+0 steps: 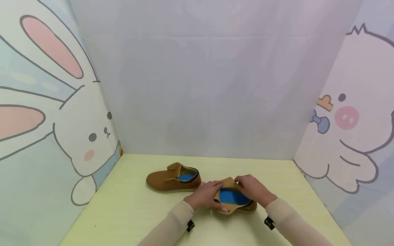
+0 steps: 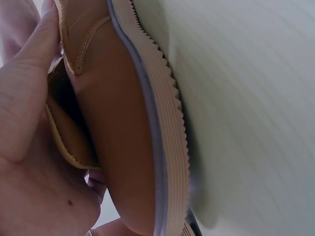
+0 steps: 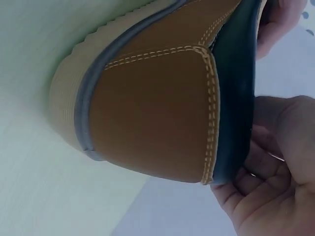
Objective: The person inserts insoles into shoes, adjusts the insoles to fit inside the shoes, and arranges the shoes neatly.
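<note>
A brown lace-up style shoe with a blue insole lies on the table, its toe to the left and its eyelet flaps folded outward. My left hand spans the front of it, thumb on the near flap and fingers at the far side. Over the heel end reaches my right hand, its fingers pinching the far flap. No lace shows in the eyelets. The left wrist view has the shoe's side and ridged sole beside the thumb. From the right wrist, the stitched heel and dark collar lining appear.
A matching brown shoe stands behind and to the left, close to my left hand. The pale yellow table ends at a grey-white back wall. Cartoon-printed panels rise at both sides.
</note>
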Demonstrator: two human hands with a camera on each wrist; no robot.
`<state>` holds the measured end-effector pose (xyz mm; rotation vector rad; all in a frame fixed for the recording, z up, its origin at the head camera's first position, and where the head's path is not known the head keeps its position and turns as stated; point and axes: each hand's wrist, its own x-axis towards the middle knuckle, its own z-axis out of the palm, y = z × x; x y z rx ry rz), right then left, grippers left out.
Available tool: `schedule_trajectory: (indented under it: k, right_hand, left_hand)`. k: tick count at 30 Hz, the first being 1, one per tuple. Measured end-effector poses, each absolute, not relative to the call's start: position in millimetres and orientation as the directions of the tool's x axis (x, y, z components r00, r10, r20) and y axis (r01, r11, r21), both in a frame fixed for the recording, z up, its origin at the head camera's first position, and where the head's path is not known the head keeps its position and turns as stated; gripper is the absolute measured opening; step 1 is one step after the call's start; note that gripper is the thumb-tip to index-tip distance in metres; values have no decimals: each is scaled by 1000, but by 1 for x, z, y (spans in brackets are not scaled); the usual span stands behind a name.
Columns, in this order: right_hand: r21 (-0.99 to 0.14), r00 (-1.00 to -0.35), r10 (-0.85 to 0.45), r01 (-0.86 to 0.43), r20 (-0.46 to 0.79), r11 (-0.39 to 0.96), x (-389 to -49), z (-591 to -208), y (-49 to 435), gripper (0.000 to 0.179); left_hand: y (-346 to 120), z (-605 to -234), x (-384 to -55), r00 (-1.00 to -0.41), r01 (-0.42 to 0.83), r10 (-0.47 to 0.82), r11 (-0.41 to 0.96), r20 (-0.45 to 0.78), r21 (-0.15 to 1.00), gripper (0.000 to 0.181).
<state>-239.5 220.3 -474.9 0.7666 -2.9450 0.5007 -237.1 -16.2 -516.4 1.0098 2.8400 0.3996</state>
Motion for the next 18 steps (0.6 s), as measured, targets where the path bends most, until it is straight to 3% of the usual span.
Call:
schedule_trajectory:
  k: [9,14,18]
  right_hand:
    - [-298,-863,-485,-505,142,810,-247,-477,223,7]
    - [-299,-846,-509,-532,157,792,-249,-478,227,5]
    - [-301,-843,-507,-537,180,788,-252,-479,229,4]
  left_hand:
    - [-18,-514,-232,-766,638,637,742,80,207,99]
    - [-20,-514,-228,-727,686,652,706,218,178,99]
    - [-20,-515,-224,-715,681,615,720,332,135,110]
